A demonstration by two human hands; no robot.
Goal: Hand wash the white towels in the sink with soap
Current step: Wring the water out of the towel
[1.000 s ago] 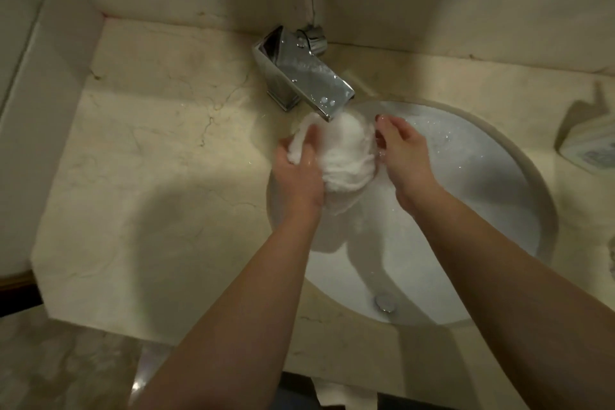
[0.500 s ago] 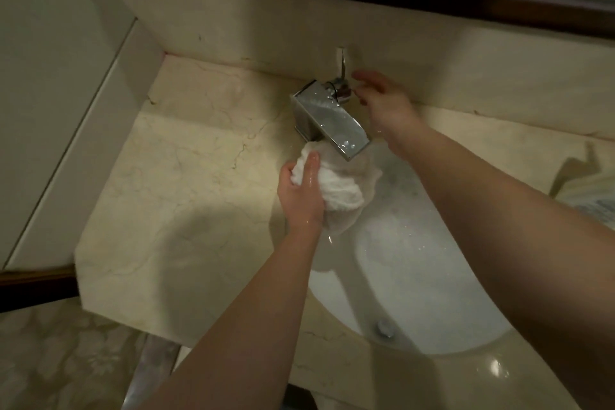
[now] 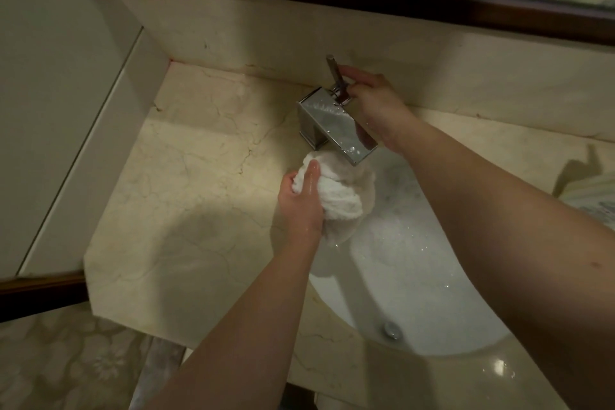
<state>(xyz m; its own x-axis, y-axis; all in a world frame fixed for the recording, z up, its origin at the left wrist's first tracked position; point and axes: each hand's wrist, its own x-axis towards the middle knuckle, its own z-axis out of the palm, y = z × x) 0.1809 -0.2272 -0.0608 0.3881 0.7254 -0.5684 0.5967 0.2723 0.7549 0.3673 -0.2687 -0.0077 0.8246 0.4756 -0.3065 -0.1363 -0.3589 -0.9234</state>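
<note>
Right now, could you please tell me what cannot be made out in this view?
- Water flow: the spout's mouth is hidden under the faucet body and the towel.
- Right hand: its fingertips lie behind the lever.
- Item at the right edge: cut off, unidentifiable.
- Sink: partly covered by the right forearm.

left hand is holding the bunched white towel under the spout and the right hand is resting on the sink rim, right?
Not quite. The right hand is not on the sink rim; it is up at the faucet, fingers curled round its upright lever. The rest holds: the left hand grips the bunched white towel just under the spout. The head view shows this.
</note>
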